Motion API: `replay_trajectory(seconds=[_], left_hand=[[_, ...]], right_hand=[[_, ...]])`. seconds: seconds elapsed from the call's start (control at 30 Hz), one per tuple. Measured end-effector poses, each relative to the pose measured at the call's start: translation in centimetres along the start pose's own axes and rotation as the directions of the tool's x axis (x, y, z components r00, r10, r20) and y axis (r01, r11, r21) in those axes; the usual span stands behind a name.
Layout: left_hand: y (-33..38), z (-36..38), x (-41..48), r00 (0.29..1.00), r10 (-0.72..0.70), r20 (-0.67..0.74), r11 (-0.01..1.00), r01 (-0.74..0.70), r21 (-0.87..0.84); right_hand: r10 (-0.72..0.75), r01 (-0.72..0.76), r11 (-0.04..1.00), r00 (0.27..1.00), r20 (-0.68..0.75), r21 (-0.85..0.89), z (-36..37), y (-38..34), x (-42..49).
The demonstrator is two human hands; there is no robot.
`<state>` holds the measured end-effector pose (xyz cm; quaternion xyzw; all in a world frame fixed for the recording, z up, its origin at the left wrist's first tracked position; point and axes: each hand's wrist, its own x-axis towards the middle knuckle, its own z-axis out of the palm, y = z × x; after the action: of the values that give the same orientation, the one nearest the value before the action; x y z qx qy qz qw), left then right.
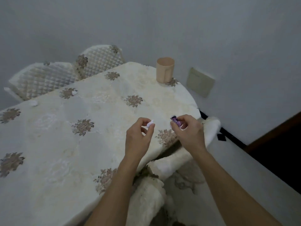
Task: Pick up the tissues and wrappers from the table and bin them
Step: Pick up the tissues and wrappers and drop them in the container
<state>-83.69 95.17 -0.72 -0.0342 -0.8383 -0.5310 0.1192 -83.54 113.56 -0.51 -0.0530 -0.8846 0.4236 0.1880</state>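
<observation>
My left hand (pixel 138 136) hovers over the table's near right part and pinches a small crumpled white tissue (pixel 150 123) between thumb and fingers. Beside it, my right hand (pixel 189 132) holds a crinkled purple wrapper (pixel 175 120) at its fingertips, above the table's right edge. Two more white tissue scraps lie on the cloth far to the left, one tissue scrap (pixel 74 92) on a flower pattern and another tissue scrap (pixel 33 103) at the table's far edge. A beige bin-like cup (pixel 165 70) stands at the table's far right corner.
The table (pixel 97 111) wears a cream cloth with brown flower motifs. Two quilted chairs (pixel 48 77) stand behind it at the left. A fluffy white chair (pixel 210 128) sits at the right edge, another below my arms. A wall is close on the right.
</observation>
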Motion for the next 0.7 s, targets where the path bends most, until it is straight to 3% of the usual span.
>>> replay_trajectory(seconds=[0.33, 0.7], left_hand=[[5.3, 9.5, -3.1, 0.931, 0.208, 0.300, 0.978, -0.188, -0.096], [9.3, 20.8, -3.5, 0.830, 0.326, 0.452, 0.945, -0.287, -0.156]], right_hand=[[0.187, -0.226, 0.970, 0.927, -0.324, -0.087, -10.9, 5.8, -6.1], [0.273, -0.345, 0.935, 0.841, -0.467, -0.076, -18.3, 13.3, -7.0]])
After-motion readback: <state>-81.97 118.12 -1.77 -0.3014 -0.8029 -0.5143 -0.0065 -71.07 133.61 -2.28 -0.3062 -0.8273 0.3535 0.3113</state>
